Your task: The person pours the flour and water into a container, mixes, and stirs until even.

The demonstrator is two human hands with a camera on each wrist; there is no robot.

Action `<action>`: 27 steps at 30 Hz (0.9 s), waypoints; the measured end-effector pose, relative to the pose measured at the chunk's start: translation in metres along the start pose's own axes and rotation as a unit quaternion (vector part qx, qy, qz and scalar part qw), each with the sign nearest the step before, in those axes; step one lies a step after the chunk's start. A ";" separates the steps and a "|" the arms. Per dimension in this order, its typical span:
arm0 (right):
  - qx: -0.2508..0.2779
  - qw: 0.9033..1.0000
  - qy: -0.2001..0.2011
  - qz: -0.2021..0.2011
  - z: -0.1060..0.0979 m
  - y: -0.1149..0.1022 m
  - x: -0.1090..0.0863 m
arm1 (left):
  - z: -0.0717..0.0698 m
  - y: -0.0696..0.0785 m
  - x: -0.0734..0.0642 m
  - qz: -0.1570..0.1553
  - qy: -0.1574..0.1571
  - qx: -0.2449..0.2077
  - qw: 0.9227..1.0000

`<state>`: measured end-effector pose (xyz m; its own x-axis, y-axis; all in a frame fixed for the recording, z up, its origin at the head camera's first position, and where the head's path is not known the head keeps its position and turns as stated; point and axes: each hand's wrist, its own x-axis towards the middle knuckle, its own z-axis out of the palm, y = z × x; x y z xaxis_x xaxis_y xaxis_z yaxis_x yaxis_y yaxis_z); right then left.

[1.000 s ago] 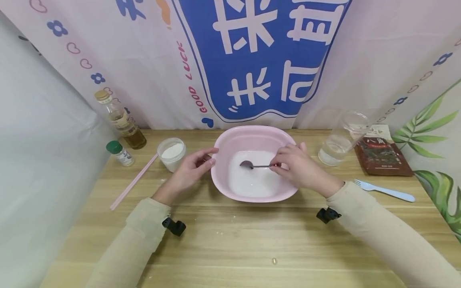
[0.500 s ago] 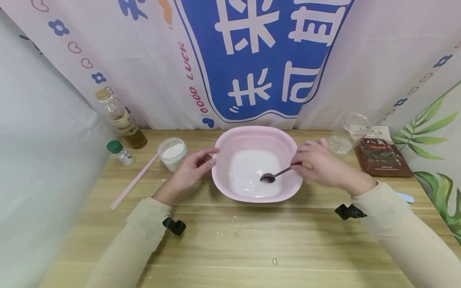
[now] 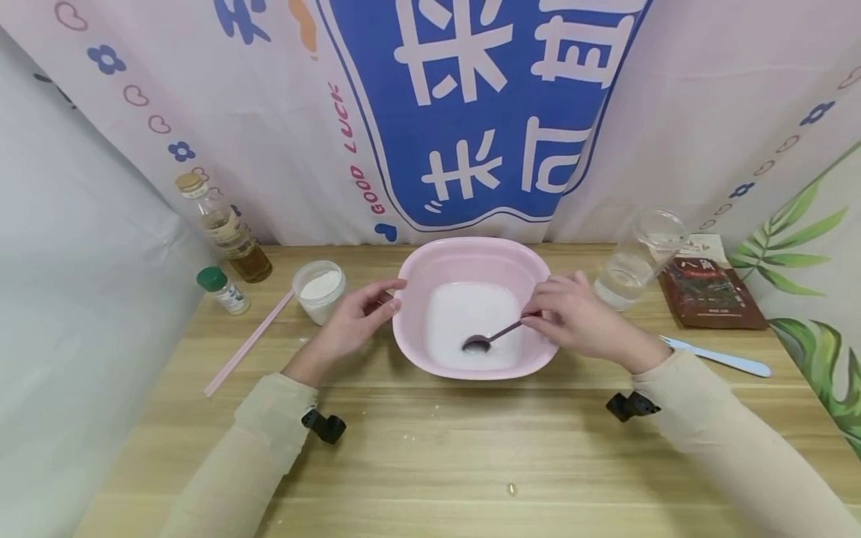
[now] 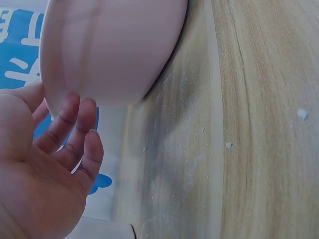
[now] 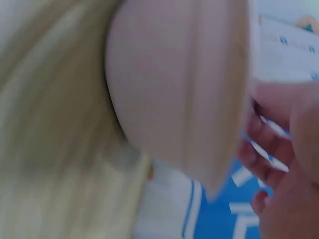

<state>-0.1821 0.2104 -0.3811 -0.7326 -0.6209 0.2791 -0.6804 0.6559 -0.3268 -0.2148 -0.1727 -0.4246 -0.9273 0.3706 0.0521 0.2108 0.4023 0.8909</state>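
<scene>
A pink plastic basin (image 3: 474, 370) stands on the wooden table, with white liquid (image 3: 464, 314) in its bottom. My left hand (image 3: 353, 321) holds the basin's left rim; in the left wrist view its bent fingers (image 4: 75, 144) are against the outer wall beneath the rim. My right hand (image 3: 581, 317) pinches the handle of a dark spoon (image 3: 501, 332) over the right rim. The spoon's bowl lies in the liquid toward the basin's near side. In the blurred right wrist view, the basin's wall (image 5: 159, 84) hides the spoon.
Left of the basin are a jar of white powder (image 3: 319, 291), pink chopsticks (image 3: 249, 342), a green-capped shaker (image 3: 223, 290) and an oil bottle (image 3: 229, 235). To the right stand a clear cup (image 3: 625, 276), a brown packet (image 3: 713, 291) and a blue fork (image 3: 723, 357).
My right hand has moved the spoon about in the liquid, first right and toward me, then back left. The left hand has stayed at the rim.
</scene>
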 end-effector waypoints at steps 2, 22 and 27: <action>-0.009 1.000 0.005 0.018 0.009 -0.006 0.008 | 0.000 -0.001 0.000 -0.001 0.000 -0.001 1.000; -0.069 0.987 0.066 0.131 -0.007 -0.002 0.013 | -0.002 -0.001 0.000 -0.010 -0.005 -0.001 1.000; -0.011 0.993 0.031 0.112 -0.012 -0.002 0.005 | -0.002 -0.002 0.000 -0.010 -0.006 0.003 1.000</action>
<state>-0.1847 0.2115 -0.3683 -0.8654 -0.4308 0.2558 -0.4992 0.7846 -0.3676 -0.2159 -0.1744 -0.4253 -0.9276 0.3725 0.0296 0.1945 0.4136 0.8894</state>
